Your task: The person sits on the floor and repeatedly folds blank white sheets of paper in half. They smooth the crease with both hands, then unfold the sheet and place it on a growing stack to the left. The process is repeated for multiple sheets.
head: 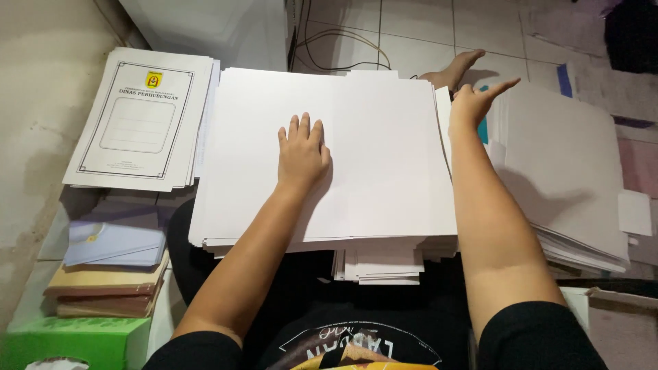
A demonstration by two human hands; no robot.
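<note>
A thick stack of large white sheets lies in front of me, across my lap. My left hand rests flat on the top sheet, fingers spread and pointing away. My right hand is at the stack's far right corner, thumb and fingers pinching the edge of a white sheet. A second stack of white sheets lies to the right, just beyond my right hand.
At the left sits a pile of printed white covers with a framed box and a yellow emblem. Below it are lilac and tan folders and a green tissue box. A bare foot and cables lie on the tiled floor.
</note>
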